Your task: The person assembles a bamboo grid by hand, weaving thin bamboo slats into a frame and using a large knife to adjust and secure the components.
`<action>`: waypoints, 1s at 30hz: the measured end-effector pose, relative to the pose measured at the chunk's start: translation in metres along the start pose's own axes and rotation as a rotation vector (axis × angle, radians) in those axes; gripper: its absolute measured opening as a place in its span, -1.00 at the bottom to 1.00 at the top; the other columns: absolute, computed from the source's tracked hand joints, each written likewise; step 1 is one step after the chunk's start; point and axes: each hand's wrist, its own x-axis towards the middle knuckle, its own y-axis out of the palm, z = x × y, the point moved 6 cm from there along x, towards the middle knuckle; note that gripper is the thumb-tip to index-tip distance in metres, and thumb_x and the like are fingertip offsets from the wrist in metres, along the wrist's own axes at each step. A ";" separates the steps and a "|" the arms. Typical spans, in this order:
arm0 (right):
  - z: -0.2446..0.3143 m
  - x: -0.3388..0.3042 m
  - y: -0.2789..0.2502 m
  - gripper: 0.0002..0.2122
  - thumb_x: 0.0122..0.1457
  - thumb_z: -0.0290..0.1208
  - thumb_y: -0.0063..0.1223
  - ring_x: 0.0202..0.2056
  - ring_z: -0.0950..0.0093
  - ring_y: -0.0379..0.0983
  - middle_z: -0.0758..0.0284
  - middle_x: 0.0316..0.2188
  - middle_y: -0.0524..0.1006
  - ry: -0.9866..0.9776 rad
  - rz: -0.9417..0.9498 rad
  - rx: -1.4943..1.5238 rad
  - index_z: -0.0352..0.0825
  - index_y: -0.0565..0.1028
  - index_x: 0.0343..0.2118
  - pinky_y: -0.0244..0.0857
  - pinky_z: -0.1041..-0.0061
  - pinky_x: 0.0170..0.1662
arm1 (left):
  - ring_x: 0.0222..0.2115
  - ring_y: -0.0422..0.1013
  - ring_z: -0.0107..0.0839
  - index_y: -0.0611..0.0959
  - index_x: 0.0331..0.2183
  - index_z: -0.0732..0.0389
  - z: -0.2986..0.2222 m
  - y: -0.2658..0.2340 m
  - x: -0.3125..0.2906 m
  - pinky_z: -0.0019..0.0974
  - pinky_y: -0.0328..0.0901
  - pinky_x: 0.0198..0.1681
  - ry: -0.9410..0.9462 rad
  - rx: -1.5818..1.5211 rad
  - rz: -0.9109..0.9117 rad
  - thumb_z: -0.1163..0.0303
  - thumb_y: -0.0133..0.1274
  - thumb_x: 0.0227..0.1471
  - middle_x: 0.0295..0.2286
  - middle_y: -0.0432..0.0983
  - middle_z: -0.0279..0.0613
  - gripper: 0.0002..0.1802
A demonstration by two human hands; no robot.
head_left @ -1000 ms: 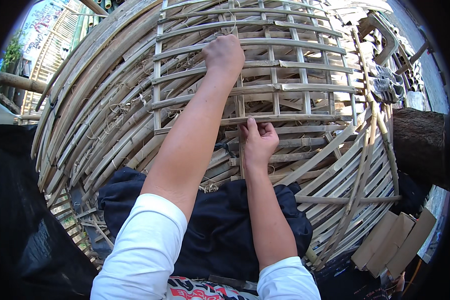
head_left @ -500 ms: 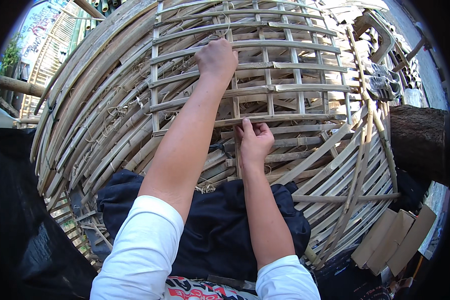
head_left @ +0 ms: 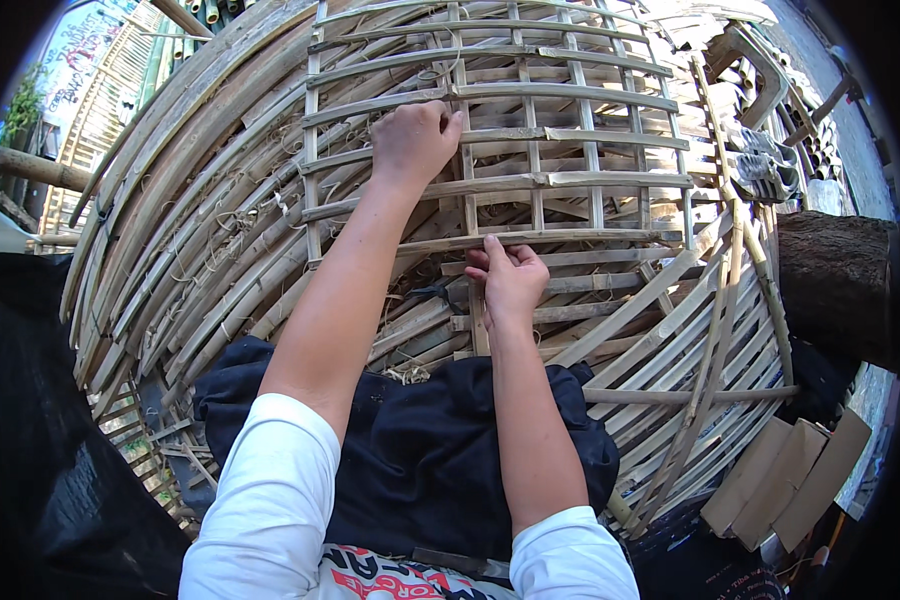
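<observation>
A lattice of pale split-bamboo strips (head_left: 610, 180) lies before me, its strips crossing in open squares. My left hand (head_left: 410, 148) is closed over its left-middle part, knuckles up, beside an upright strip. What its fingers hold, if anything, is hidden. Lower down, my right hand (head_left: 511, 285) pinches the lattice's nearest cross strip, with the thumb on its edge and the fingers curled by an upright strip. A thin loop of tie (head_left: 432, 76) hangs on the lattice above my left hand.
Long curved bamboo strips (head_left: 210, 170) are heaped to the left and under the lattice. Dark cloth (head_left: 420, 450) covers my lap. On the right stand a thick log (head_left: 835, 285), cardboard pieces (head_left: 785, 480) and a pair of shoes (head_left: 765, 165). A black sheet (head_left: 50, 430) hangs at left.
My left hand has come down and slightly left along the lattice. My right hand stays at the near strip, and the lattice has shifted very little.
</observation>
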 end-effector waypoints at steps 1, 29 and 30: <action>-0.001 0.001 -0.001 -0.88 0.18 -0.53 0.12 -0.47 0.44 0.59 0.19 -0.46 0.57 0.004 0.005 -0.004 -0.48 0.44 -0.38 0.52 0.57 -0.52 | -0.42 0.55 -0.14 0.67 -0.42 0.14 0.002 -0.004 -0.005 -0.08 0.42 -0.34 0.022 -0.041 -0.029 0.14 0.12 0.02 -0.48 0.60 -0.15 -0.74; 0.004 -0.003 -0.004 -0.92 0.21 -0.47 0.08 -0.37 0.53 0.56 0.37 -0.36 0.55 -0.194 -0.006 -0.088 -0.32 0.44 -0.30 0.52 0.53 -0.44 | -0.01 0.41 -0.38 0.35 0.15 0.38 0.166 -0.048 -0.208 -0.30 0.35 0.02 -0.521 -1.226 0.185 0.54 -0.10 0.19 -0.01 0.44 -0.07 -0.51; 0.007 -0.003 -0.006 -0.89 0.20 -0.49 0.06 -0.33 0.51 0.55 0.35 -0.32 0.54 -0.222 0.013 -0.066 -0.32 0.42 -0.24 0.56 0.47 -0.38 | -0.03 0.43 -0.35 0.36 0.13 0.40 0.166 -0.048 -0.207 -0.26 0.36 0.02 -0.525 -1.345 0.165 0.57 -0.09 0.17 -0.04 0.46 -0.06 -0.52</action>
